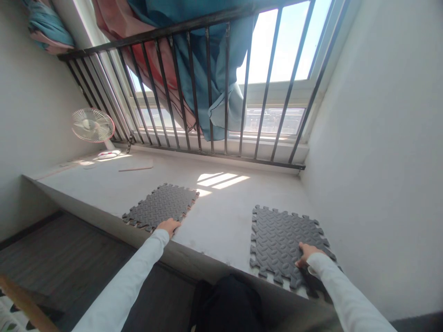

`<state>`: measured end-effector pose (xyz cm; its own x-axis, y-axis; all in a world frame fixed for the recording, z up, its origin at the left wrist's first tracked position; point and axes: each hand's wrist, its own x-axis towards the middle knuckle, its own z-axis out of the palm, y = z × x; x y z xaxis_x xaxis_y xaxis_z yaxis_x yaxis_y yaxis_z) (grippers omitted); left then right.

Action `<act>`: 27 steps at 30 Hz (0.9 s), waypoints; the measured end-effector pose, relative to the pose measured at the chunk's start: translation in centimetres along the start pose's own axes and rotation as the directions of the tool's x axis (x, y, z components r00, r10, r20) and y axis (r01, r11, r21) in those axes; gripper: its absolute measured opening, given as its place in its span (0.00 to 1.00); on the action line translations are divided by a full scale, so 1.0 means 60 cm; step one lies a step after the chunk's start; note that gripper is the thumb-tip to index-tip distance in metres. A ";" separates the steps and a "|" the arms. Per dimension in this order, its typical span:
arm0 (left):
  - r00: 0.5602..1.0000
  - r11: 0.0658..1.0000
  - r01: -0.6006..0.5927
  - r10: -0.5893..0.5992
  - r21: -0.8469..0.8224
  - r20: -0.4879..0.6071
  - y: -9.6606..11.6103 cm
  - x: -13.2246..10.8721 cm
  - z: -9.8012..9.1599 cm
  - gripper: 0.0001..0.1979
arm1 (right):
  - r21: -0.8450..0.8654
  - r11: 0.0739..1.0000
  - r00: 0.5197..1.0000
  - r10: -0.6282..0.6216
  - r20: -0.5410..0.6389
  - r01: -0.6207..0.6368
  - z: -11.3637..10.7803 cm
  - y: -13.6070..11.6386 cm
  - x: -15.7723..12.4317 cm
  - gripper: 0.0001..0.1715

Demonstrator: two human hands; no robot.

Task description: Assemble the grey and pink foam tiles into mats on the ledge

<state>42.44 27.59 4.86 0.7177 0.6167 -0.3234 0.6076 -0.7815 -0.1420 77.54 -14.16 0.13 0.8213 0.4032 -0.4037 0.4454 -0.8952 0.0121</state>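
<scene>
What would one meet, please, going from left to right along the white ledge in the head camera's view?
White fan with a round, pink-rimmed guard → left dark grey, squarish, foam-like mat with jigsaw edges → bright strips of sunlight → right dark grey, squarish, foam-like mat with jigsaw edges.

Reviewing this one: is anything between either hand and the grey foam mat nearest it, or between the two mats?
Nothing visible is. The left hand is at the near right corner of the left mat, the right hand is on the right mat, and between the mats just the pale ledge shows.
</scene>
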 end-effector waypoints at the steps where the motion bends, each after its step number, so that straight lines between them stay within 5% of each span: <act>1: 1.000 1.000 -0.016 0.016 -0.003 0.019 0.002 0.000 -0.001 0.23 | -0.012 1.000 0.999 0.008 0.044 -0.008 -0.002 -0.001 -0.002 0.37; 4: 0.996 0.997 -0.070 0.070 -0.017 0.058 0.007 0.004 -0.005 0.23 | -0.036 0.999 0.993 0.014 0.119 -0.010 -0.008 -0.004 -0.007 0.40; 27: 0.994 0.999 0.027 -0.032 0.043 0.104 0.035 0.008 0.000 0.22 | -0.041 0.999 0.996 0.022 0.091 -0.018 -0.031 -0.022 -0.041 0.42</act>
<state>44.05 26.25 4.39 0.6587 0.6280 -0.4145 0.6115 -0.7677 -0.1913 75.62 -13.62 2.82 0.7950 0.3647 -0.4847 0.4445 -0.8940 0.0565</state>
